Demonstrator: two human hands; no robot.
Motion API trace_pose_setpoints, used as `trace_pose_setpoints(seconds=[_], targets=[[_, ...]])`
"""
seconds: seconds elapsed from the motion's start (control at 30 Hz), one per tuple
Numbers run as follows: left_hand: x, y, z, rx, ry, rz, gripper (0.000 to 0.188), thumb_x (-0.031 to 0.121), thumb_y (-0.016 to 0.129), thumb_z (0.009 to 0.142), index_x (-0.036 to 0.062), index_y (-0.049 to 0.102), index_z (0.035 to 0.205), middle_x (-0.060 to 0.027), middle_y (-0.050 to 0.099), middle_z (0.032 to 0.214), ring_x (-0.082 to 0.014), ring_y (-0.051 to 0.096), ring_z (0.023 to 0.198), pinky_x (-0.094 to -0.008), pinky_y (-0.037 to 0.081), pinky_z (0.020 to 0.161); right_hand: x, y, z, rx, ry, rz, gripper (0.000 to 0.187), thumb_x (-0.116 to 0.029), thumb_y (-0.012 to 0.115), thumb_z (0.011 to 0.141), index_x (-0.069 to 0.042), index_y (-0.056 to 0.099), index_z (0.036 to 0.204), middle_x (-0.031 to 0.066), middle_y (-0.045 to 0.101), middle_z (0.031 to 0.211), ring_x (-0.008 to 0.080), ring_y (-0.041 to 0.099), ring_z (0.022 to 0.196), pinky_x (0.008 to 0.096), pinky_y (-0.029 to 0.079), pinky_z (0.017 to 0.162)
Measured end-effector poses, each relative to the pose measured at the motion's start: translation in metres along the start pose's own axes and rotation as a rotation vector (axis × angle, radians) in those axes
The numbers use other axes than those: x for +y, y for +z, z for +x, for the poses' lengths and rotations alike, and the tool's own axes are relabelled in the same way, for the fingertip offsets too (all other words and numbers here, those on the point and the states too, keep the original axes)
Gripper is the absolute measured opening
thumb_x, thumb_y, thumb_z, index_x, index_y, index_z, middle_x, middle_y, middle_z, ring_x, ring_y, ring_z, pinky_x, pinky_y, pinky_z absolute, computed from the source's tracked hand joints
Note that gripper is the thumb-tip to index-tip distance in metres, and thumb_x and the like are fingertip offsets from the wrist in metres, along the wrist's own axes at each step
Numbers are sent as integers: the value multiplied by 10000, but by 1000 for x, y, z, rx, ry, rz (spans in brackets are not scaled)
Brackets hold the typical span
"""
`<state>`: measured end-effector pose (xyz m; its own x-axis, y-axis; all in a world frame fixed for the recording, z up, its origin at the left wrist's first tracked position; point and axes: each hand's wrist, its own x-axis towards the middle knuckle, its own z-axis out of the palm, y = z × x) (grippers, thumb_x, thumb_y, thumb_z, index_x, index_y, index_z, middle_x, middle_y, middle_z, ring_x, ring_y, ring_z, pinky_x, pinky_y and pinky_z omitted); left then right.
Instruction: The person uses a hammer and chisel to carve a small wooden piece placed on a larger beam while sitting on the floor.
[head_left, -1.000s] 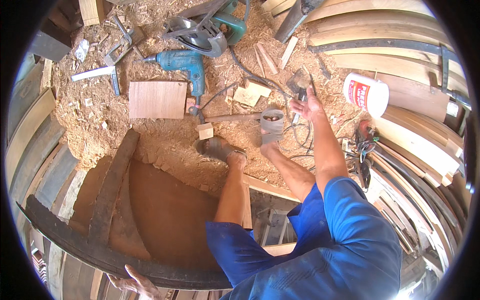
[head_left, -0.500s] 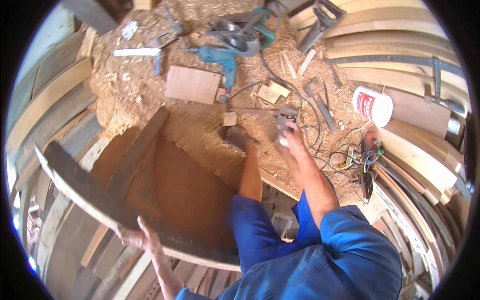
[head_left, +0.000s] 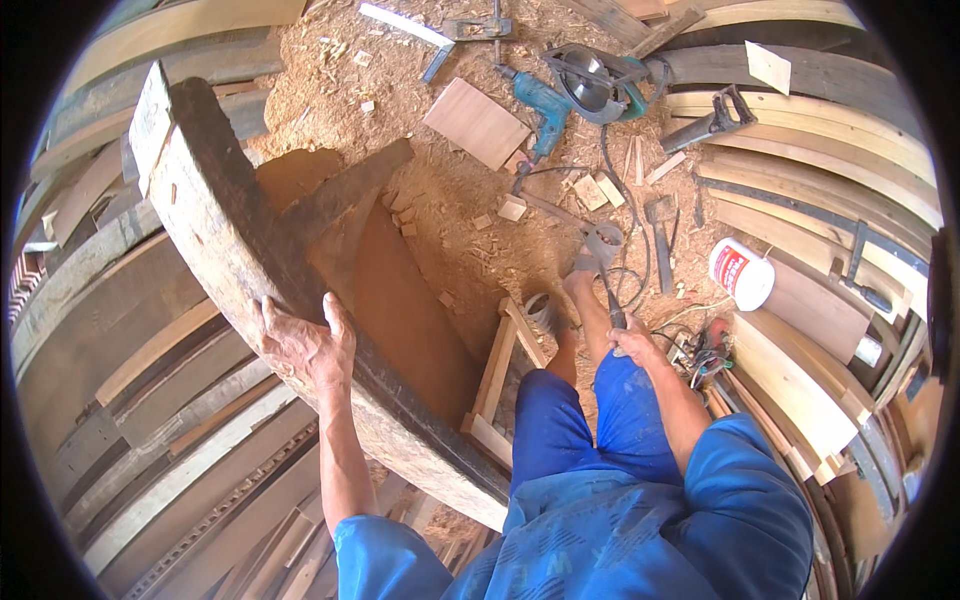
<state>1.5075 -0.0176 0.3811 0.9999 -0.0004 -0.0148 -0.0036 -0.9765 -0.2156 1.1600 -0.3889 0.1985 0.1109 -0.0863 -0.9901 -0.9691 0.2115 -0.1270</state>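
A large, heavy wooden frame (head_left: 200, 235) with a pale rough edge and a dark inner side stands tilted at my left, a brown panel (head_left: 400, 290) within it. My left hand (head_left: 312, 350) grips its edge, thumb over the top and fingers along the pale outer face. Close to my right knee, my right hand (head_left: 637, 342) is closed round the dark handle of a long thin tool (head_left: 612, 305). Its shaft points away from me toward my right foot; the exact kind is unclear. A small wooden frame of strips (head_left: 500, 365) stands beside my left leg.
Sawdust and shavings cover the floor ahead, with a blue-green power drill (head_left: 545, 112), a circular saw (head_left: 595, 82), a hammer (head_left: 660, 240) and cables. A handsaw (head_left: 715, 122) and a white bucket (head_left: 742, 274) lie at the right. Stacked boards (head_left: 160, 370) line both sides.
My right hand has come back from beside my right foot and now holds the thin tool at my knee. The large frame's pale face shows more, and my left hand has shifted on it.
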Motion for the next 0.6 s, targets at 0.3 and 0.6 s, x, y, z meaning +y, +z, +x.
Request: trace_pose_setpoints(seconds=[0.3,0.6], targets=[[-3,5,-2,-4,-17,-211,768,437,569,895,-38,275,1422,-280,232,1484,-395,197,1386,-521,130,1112,-32,59,-26,47,-139,-120,251,-142,644,757,-10,565,955,57,575,673,151,561,584,319,454,526],[-31,11,-10,143,-6,-546,516,426,450,963,21,478,1283,-254,370,1436,-348,318,1278,-489,198,1083,-176,237,-188,-150,-1103,-94,435,-332,605,883,-14,512,1165,107,576,680,277,618,634,437,488,593]])
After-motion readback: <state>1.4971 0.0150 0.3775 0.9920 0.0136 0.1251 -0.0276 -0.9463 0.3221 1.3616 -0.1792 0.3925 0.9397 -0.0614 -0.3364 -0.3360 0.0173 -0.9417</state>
